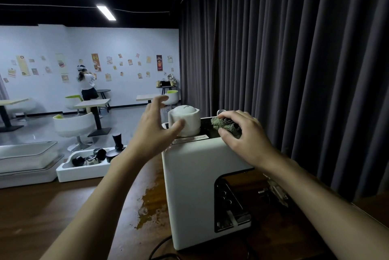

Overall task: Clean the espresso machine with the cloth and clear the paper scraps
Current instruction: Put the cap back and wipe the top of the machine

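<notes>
Atop the boxy white espresso machine (189,186), our right hand (244,135) clenches the soft, limp grey-green woven cloth (226,124), best held bunched, while our left hand (153,131) spreads empty by the white ceramic cup (187,118).

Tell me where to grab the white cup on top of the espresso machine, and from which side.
Take the cup by its side wall, thumb against fingers, coming from the left. It stands upside down on the espresso machine, so the rounded base on top likely offers no hold. The left hand is open beside it; the right hand grips the cloth on its other side.
</notes>
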